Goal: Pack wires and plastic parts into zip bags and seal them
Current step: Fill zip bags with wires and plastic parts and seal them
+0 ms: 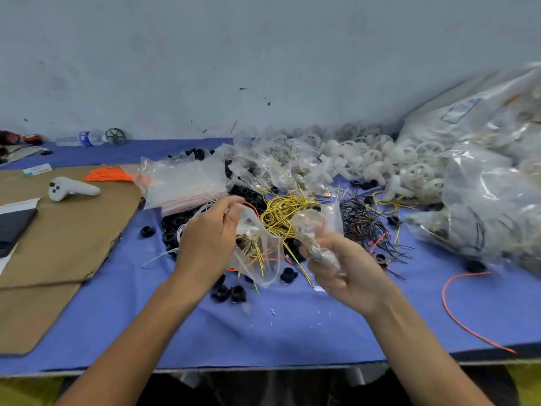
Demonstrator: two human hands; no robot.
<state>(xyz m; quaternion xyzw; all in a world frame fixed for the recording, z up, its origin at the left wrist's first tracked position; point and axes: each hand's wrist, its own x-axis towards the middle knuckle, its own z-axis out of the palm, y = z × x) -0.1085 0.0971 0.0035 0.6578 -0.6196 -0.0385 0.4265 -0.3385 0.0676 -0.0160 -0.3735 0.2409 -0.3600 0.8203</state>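
We see 2 bags in play, 1 in each hand, raised just above the blue cloth (263,332). The left hand (209,238) pinches the upper edge of a clear zip bag (260,253) between thumb and curled fingertips. The bag hangs down and to the right of those fingers, with a few yellow-green wires already lying in its lower half. We take it that the rim is pinched high so the mouth faces up and the load cannot slide out. The right hand (348,271) has its fingers wrapped round the lower part of a second small bag (314,230), whose bunched top rises above the knuckles. Motion blur hides what is inside it and whether its strip is closed, so we cannot tell. Gripping it round the body, in our judgement, gathers the contents and frees the top for sealing. Just beyond both sets of fingertips, between the 2 hands, lies the loose heap of yellow wires (281,212), the supply within easy reach. Dark wires (363,224) spread beyond the right fingers, and black plastic parts (172,227) are piled just beside the left fingers, with a few more near that wrist. A stack of empty zip bags (184,183) lies beyond the left fingers, handy for the next fill. White plastic parts (380,162) and large filled bags (491,183) sit well beyond the right hand. We judge the packing to be midway: 1 bag partly loaded, neither visibly sealed.
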